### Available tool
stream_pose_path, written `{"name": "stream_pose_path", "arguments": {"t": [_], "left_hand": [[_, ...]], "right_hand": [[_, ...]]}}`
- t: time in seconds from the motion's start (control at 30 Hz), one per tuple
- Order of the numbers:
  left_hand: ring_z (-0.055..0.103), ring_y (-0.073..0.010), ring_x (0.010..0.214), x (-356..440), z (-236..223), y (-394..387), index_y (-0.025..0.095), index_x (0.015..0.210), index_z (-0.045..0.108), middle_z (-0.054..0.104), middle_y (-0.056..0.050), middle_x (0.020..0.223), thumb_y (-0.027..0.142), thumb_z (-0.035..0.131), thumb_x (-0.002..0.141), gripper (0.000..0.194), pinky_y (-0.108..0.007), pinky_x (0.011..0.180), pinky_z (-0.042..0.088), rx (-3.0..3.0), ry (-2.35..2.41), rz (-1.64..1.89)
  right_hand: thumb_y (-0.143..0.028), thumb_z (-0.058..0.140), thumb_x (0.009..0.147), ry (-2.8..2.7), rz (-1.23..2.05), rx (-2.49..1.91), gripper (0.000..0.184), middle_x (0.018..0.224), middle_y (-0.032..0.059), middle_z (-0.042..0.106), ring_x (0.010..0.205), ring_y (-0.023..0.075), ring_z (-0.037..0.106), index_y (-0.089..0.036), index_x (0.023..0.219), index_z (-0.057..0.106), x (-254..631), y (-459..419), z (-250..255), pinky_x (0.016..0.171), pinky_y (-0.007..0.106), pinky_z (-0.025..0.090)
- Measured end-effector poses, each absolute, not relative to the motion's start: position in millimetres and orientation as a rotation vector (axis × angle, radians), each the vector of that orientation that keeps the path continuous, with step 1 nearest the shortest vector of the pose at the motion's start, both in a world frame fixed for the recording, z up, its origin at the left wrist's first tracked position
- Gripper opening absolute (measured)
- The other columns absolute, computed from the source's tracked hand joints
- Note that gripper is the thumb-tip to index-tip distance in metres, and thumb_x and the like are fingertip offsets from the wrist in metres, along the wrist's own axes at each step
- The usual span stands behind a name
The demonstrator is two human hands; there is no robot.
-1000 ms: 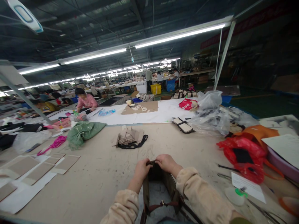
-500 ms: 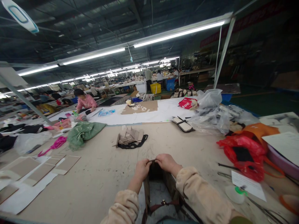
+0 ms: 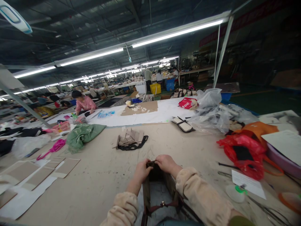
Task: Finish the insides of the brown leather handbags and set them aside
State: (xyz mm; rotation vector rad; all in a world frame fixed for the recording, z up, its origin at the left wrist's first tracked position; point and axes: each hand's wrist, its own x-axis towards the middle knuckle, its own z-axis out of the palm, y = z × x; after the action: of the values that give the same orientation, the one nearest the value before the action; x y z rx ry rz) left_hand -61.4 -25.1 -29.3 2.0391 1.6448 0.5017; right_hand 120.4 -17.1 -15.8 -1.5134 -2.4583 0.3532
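A dark brown bag stands open at the table's near edge, its far rim pinched by both hands. My left hand is closed on the rim's left side, thumb toward the inside. On the right side of the same rim, my right hand is closed with its fingers bent over the edge. The two hands are a short gap apart. Across the near part of the bag runs a reddish-brown strap with a small metal buckle. The bag's outer far face is hidden.
Beyond the hands lies a pile of grey-brown board pieces on black straps. Cut panels and a green bag are at left. A red plastic bag, a glue bottle and scissors lie right. A co-worker sits across.
Both hands keep their hold on the bag's rim, with only slight finger movement. The whole view shifts a little, so everything sits slightly further left.
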Motion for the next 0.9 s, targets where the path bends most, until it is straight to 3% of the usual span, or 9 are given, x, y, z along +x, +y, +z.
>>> {"name": "stream_pose_path", "arguments": {"t": [0.1,0.27,0.5,0.9], "left_hand": [[0.058,-0.0135,0.077,-55.4,-26.1,-27.0,0.020,0.086,0.063,0.067,-0.001,0.081,0.030,0.061,0.071,0.018,-0.022,0.068,0.038,2.051,1.718,0.448],[0.057,-0.0115,0.071,-50.4,-24.1,-28.7,0.021,0.080,0.066,0.067,-0.001,0.075,0.033,0.057,0.075,0.016,-0.020,0.062,0.035,2.031,1.785,0.416],[0.055,-0.0112,0.068,-50.2,-26.0,-29.8,0.021,0.076,0.066,0.065,-0.001,0.072,0.034,0.047,0.081,0.023,-0.021,0.060,0.033,2.083,1.738,0.435],[0.055,-0.0126,0.070,-48.2,-22.9,-31.0,0.020,0.075,0.062,0.064,-0.002,0.073,0.035,0.036,0.087,0.032,-0.023,0.061,0.030,2.179,1.770,0.338]], "right_hand": [[-0.035,0.041,0.084,-2.472,0.368,-1.467,0.029,0.087,0.0046,0.067,0.083,0.0174,0.059,-0.023,0.088,0.066,122.5,-16.9,-17.7,0.072,0.025,0.040],[-0.035,0.044,0.082,-2.476,0.366,-1.393,0.026,0.085,0.0034,0.067,0.081,0.0165,0.058,-0.023,0.087,0.066,128.0,-18.4,-19.5,0.070,0.024,0.040],[-0.036,0.052,0.077,-2.537,0.355,-1.246,0.026,0.090,0.0042,0.066,0.086,0.0179,0.057,-0.023,0.095,0.064,126.8,-18.2,-17.1,0.074,0.026,0.040],[-0.036,0.041,0.084,-2.549,0.341,-1.398,0.029,0.089,0.0055,0.067,0.087,0.0180,0.058,-0.022,0.088,0.067,117.4,-11.2,-19.5,0.076,0.026,0.040]]}}
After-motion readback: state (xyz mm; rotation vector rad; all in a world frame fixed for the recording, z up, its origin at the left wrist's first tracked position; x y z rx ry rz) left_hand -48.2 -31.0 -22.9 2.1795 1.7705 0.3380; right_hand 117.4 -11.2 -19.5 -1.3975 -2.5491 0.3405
